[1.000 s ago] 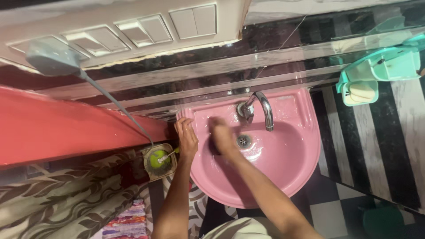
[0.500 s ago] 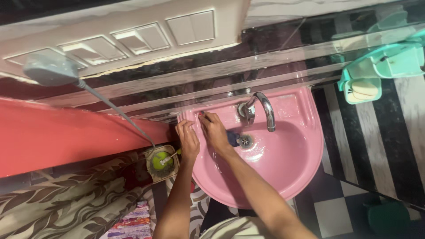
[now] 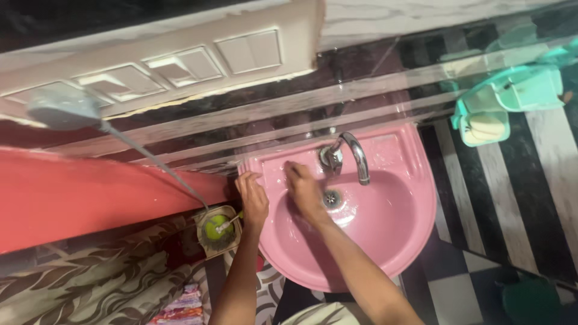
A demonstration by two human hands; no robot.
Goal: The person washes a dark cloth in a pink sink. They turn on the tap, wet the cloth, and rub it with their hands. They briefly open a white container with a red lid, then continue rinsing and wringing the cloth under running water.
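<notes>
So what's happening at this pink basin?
A person leans over a pink wash basin. The right hand is down inside the bowl beside the drain, just left of the chrome tap; whether it holds anything cannot be told. The left hand rests on the basin's left rim. A green soap holder hangs on the wall.
</notes>
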